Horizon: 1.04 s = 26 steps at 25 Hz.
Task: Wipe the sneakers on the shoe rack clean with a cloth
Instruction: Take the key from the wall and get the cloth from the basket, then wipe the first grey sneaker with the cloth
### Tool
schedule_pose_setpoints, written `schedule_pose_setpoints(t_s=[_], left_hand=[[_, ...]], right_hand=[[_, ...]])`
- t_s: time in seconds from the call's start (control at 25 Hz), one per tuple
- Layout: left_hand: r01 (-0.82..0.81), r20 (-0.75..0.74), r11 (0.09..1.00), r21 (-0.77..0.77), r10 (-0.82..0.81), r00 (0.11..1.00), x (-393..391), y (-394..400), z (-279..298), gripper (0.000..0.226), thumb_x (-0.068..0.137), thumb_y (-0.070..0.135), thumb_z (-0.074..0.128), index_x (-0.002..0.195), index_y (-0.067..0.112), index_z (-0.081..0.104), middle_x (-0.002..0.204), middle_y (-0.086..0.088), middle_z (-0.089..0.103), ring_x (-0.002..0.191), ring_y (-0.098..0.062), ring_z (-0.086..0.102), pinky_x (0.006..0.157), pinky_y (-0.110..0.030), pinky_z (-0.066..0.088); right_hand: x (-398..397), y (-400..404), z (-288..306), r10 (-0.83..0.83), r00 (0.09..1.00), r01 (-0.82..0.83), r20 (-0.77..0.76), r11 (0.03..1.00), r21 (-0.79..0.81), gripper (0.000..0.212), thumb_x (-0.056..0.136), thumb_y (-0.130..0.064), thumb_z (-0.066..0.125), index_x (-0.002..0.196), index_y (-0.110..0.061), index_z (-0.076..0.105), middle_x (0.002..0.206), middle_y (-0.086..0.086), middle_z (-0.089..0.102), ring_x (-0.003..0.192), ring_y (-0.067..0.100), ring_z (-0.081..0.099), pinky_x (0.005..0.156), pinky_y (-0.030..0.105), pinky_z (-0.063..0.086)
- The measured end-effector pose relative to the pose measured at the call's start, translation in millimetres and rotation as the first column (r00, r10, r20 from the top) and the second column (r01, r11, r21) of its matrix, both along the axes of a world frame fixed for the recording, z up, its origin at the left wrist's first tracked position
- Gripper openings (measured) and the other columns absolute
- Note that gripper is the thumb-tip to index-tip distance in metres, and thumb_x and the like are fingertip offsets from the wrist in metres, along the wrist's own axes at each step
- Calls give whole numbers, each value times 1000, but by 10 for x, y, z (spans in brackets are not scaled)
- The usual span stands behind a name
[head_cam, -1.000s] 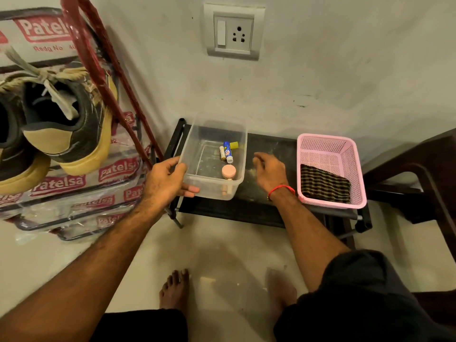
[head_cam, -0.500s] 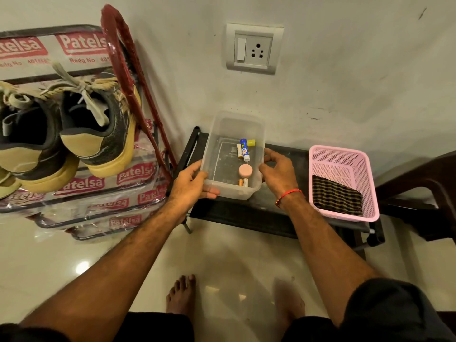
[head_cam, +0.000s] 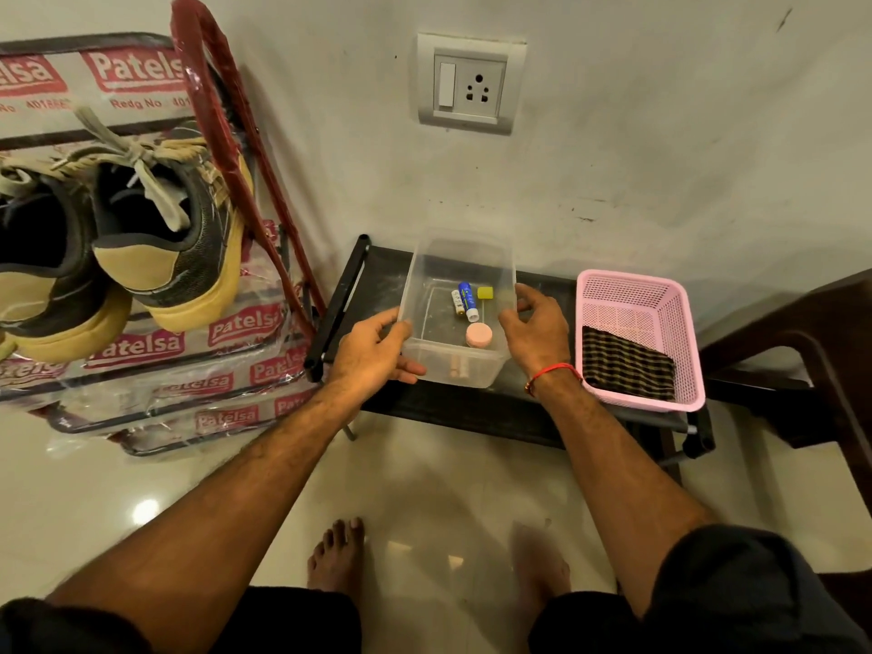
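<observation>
Clear plastic box (head_cam: pixel 460 323): on low black stand (head_cam: pixel 472 408), gripped at both sides, left hand (head_cam: pixel 373 351) and right hand (head_cam: pixel 535 330) curled on its walls. Checked cloth (head_cam: pixel 625 363): folded in pink basket (head_cam: pixel 660 295), just right of the right hand. Sneakers (head_cam: pixel 160 238): on plastic-wrapped shoe rack (head_cam: pixel 198 351), left. Grey wall, glossy tile floor (head_cam: pixel 424 488).

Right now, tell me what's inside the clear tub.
In the tub: two batteries, a yellow cap, a pink disc. Both hands cover its side walls; something pale at the front blurs through the plastic.
</observation>
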<state>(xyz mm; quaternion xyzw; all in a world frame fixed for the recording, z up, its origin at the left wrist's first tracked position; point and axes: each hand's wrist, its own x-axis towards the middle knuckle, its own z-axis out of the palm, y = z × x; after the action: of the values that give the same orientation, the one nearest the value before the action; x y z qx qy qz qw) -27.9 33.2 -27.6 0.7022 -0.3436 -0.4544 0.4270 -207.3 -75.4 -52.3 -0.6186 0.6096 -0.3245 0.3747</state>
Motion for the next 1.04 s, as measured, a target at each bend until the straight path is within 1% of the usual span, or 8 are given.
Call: schedule_pose_setpoints(t_s=[0.12,0.2,0.36,0.48,0.6,0.8,0.92,1.04], left_hand=[[33,92,998,53,-37,995,-40,20,24,46,106,35,50,149,22,47,118,-2,67,83,-28,76,79,-49,63],[9,326,994,113,-46,944,-35,32,40,60,103,49,47,155,23,35,127,-2,59,106,-29,70,88,-51,60],[62,778,991,-121,56,626,-171,22,138,64,98,52,55,152,21,40,151,-11,32,132,-30,41,100,-50,49],[255,792,937,-238,36,609,-498,-54,196,57,94,42,66,145,24,49,157,-9,28,133,-30,35,104,-47,38],[405,742,872,-276,-74,666,-901,-155,163,47,97,30,64,143,25,53,162,-3,27,140,-29,32,111,-53,33],[495,711,838,-230,-203,674,-1475,-313,28,38,97,17,61,135,23,61,159,-6,36,144,-31,29,114,-53,31],[472,717,845,-250,-166,677,-1593,-417,-49,38,96,8,60,131,22,64,156,-6,41,142,-32,32,112,-50,33],[401,688,882,-247,-132,714,-1622,-482,-41,37,96,7,60,128,23,66,152,-3,47,140,-29,35,109,-43,33]], right_hand=[[-98,13,27,40,999,-40,3,998,49,34,94,-18,62,128,-22,66,116,11,65,99,21,66,93,39,57],[-159,68,100,56,998,-57,26,996,62,32,96,-20,62,128,-19,66,120,10,66,108,24,65,97,40,54],[-459,209,361,17,1000,-17,-6,998,-62,34,98,-22,63,131,-14,63,126,5,63,112,17,60,101,31,49],[-931,223,557,-100,995,100,6,980,-174,26,98,-15,60,122,-13,69,105,0,66,79,3,59,82,16,45],[-1445,164,552,-253,966,235,-57,947,-219,25,99,-13,56,119,-12,70,97,0,66,68,4,57,79,18,51],[-1797,-93,130,-85,908,51,-411,994,-92,37,93,-3,58,130,-7,64,119,17,67,106,33,64,105,38,47],[-1760,-313,-50,91,851,-78,-517,996,48,57,93,1,52,148,-11,45,144,19,52,136,36,44,117,40,33],[-1672,-422,-193,256,717,-139,-649,964,226,68,95,-3,50,156,-22,29,150,17,45,143,42,31,119,48,28]])
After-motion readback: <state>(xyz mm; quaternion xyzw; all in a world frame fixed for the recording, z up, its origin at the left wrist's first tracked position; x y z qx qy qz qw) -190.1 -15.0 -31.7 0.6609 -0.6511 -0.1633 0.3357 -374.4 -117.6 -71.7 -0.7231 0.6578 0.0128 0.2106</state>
